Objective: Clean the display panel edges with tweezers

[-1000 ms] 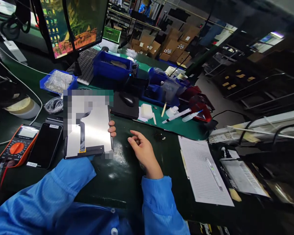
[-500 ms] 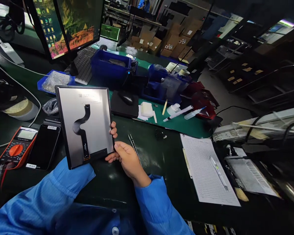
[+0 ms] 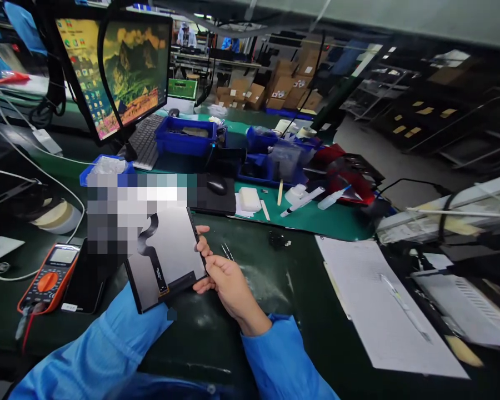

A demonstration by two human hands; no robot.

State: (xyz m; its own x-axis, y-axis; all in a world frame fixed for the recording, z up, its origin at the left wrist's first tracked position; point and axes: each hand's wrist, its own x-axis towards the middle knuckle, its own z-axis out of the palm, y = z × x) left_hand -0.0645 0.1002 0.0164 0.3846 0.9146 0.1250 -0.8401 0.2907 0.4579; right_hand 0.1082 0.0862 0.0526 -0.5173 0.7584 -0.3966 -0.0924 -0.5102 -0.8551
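Note:
A tablet-sized LCD screen is held up above the bench, its silver back facing me. A black flex cable curves down that back. Blurred blocks cover the screen's upper left part. My left hand supports it from behind, mostly hidden, with fingertips wrapped round the right edge. At the lower right corner, my right hand pinches the edge between thumb and fingers. Just beyond the right hand, metal tweezers lie on the dark mat.
Left of the screen are an orange multimeter and a black phone. Behind stand a monitor, blue bins and a mouse. A lined paper sheet with a pen lies at right.
My view has tipped upward, so the bench appears lower. The screen leans back more and looks shorter. Both hands keep their hold on it. Blurred blocks now hide its upper left part.

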